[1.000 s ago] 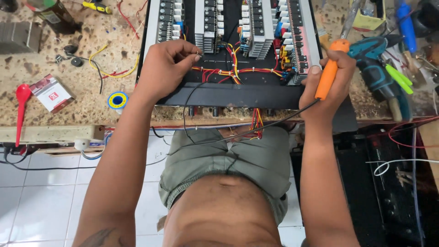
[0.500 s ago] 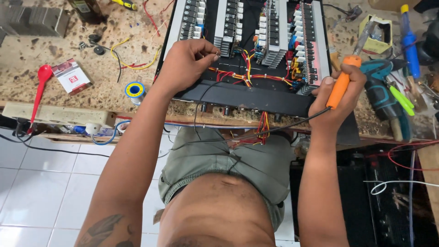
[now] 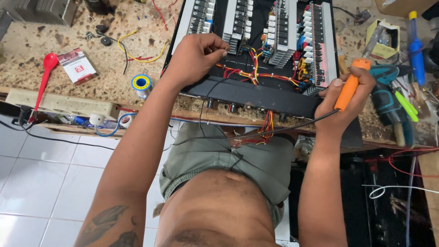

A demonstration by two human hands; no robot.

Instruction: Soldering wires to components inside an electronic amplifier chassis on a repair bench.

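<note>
Down at the bench edge, the left hand (image 3: 194, 57) curls knuckles-up over the open black amplifier chassis (image 3: 256, 93), fingertips pinched together; what they pinch is too small to tell. The right hand (image 3: 340, 103) grips an orange-handled soldering iron (image 3: 350, 87), whose tip is hidden.

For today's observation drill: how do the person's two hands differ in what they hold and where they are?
The left hand pinches something thin, too small to identify, over the black chassis; the right hand grips an orange-handled tool with a black cord. The left hand reaches into the chassis beside red wiring; the right hand sits at its right edge. Both are bare, with fingers closed.
</note>
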